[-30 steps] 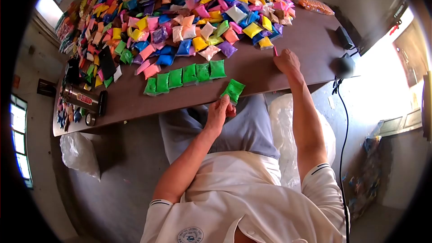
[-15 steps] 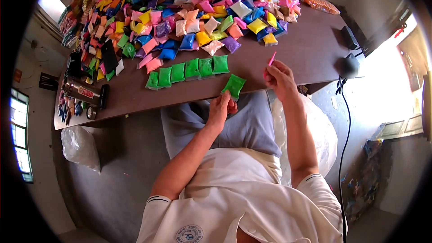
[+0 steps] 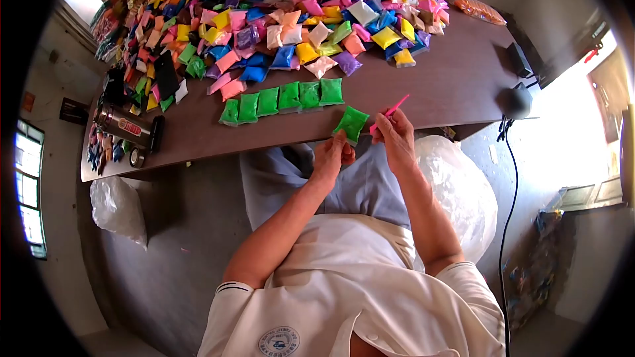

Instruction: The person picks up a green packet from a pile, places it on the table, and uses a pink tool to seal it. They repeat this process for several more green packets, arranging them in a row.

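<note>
**Green packet (image 3: 351, 123) in left hand (image 3: 334, 157), pink stick (image 3: 399, 104) in right hand (image 3: 396, 137)**

The left hand was nearly closed, its thumb and fingers pinching the packet by its lower end, the other fingers curled in. The packet was held up over the person's lap, at the near edge of the table (image 3: 436, 92). The right hand, just beside it, was closed too, its fingertips gripping the stick, which slanted up to the right. (Whether the stick's lower end touched the packet could not be told.)

Six more green packets (image 3: 289, 96) lay side by side in a slightly slanting row on the table, left of the held one. Beyond them spread a big pile (image 3: 284, 26) of packets in blue, yellow, pink, orange, white and purple. A flask (image 3: 126, 125) lay on its side at the left end of the table. Below the table, a clear bag (image 3: 460, 185) stood near the right forearm, and another bag (image 3: 118, 208) sat well apart at the left.
</note>
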Action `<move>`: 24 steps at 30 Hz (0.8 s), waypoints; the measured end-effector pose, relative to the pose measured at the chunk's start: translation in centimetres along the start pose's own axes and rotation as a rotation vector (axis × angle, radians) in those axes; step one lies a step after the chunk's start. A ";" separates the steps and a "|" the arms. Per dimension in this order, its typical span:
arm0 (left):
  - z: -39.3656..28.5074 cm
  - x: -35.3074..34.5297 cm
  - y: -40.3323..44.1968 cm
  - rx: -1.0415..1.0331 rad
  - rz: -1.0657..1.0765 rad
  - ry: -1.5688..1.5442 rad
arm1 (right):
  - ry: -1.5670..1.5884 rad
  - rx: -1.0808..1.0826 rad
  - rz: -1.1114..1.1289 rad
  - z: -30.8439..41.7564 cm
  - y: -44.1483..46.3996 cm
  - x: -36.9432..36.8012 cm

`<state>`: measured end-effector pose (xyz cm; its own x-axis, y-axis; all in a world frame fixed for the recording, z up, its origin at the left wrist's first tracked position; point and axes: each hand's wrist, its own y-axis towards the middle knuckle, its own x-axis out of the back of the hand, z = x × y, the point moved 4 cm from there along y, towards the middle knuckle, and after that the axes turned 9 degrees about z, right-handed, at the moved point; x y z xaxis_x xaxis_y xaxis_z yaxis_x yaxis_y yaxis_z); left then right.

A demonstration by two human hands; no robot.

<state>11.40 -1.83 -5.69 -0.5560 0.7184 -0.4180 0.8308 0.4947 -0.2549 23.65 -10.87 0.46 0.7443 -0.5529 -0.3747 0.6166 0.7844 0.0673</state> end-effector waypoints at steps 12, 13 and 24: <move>0.1 0.0 0.1 -0.018 -0.052 -0.011 | 0.115 -0.077 -0.057 -0.6 -0.3 0.2; 0.1 0.0 0.1 -0.018 -0.054 -0.011 | 0.089 -0.074 -0.027 -0.5 -0.3 0.2; 0.0 0.1 0.0 -0.013 0.010 -0.042 | -0.676 0.048 -0.049 -0.1 0.1 -0.2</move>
<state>11.36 -1.76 -5.76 -0.5457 0.7027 -0.4565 0.8360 0.4937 -0.2394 23.51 -10.66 0.50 0.7020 -0.6542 0.2813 0.6531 0.7489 0.1120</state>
